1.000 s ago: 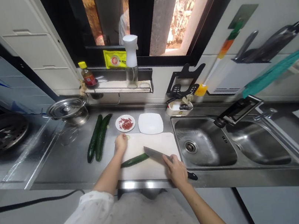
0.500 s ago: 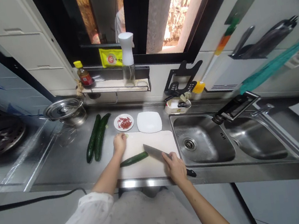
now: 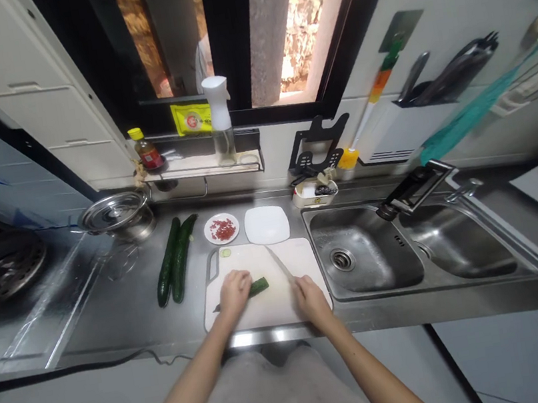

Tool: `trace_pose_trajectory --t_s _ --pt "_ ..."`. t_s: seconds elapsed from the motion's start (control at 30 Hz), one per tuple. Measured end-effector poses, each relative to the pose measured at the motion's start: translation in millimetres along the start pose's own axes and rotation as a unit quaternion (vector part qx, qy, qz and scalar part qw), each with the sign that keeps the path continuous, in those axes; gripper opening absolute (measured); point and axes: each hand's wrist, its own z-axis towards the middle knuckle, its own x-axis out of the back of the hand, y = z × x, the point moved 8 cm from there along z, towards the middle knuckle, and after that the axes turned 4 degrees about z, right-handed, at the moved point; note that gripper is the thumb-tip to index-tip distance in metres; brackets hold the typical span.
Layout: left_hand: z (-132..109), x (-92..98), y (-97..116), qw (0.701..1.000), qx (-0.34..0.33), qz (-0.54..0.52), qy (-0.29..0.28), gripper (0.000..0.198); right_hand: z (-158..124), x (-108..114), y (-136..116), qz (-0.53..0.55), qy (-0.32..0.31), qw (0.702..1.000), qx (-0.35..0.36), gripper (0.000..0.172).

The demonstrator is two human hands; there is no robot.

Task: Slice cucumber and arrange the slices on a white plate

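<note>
My left hand (image 3: pixel 236 292) is closed over a short cucumber (image 3: pixel 260 286) that lies across the white cutting board (image 3: pixel 302 254). The cucumber's right end sticks out past my fingers, and its middle is hidden under them. In my right hand (image 3: pixel 310 297) is a kitchen knife (image 3: pixel 279 262), its blade seen nearly edge-on and pointing away over the board, to the right of the cucumber and apart from it. A pale cucumber slice (image 3: pixel 225 252) rests at the board's upper left corner.
Two whole cucumbers (image 3: pixel 175 261) lie left of the board. Behind it stand a plate of chopped red bits (image 3: pixel 222 229) and a white plate (image 3: pixel 266 225). A double sink (image 3: pixel 371 290) is at the right, a lidded steel pot (image 3: pixel 116 214) at the left.
My left hand has come back from the board's upper left corner, leaving the slice there, and now holds the cucumber. The knife has turned from flat-looking to edge-on.
</note>
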Motion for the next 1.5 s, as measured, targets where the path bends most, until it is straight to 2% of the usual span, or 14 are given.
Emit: trace_pose_trajectory --t_s 0.07,0.17,0.4,0.67,1.1,1.5 --pt "-11.6 -7.2 17.3 0.999 -0.041 0.015 -0.022 0.020 4.6 -2.2 -5.5 0.025 -0.015 1.000 0.007 0.033" --pt "-18.5 -13.5 26.0 0.997 -0.066 0.035 -0.032 0.021 9.3 -4.8 -13.4 0.044 -0.035 0.998 0.001 0.031" --pt "-13.8 -21.6 19.5 0.992 -0.100 0.069 -0.038 0.024 11.3 -14.0 -26.5 0.034 -0.104 0.992 -0.060 0.034" --pt "-11.8 -35.0 16.6 0.986 -0.121 0.080 -0.076 0.027 9.1 -23.4 -42.7 -0.032 -0.147 0.987 -0.048 0.031" --pt "-12.0 -42.0 11.0 0.984 -0.133 0.084 -0.087 0.028 10.5 -31.3 -44.9 -0.064 -0.165 0.984 -0.030 0.033" --pt "-13.0 -39.9 14.5 0.980 -0.157 0.101 -0.062 0.026 9.4 -33.5 -45.7 -0.062 -0.167 0.983 -0.034 0.034"
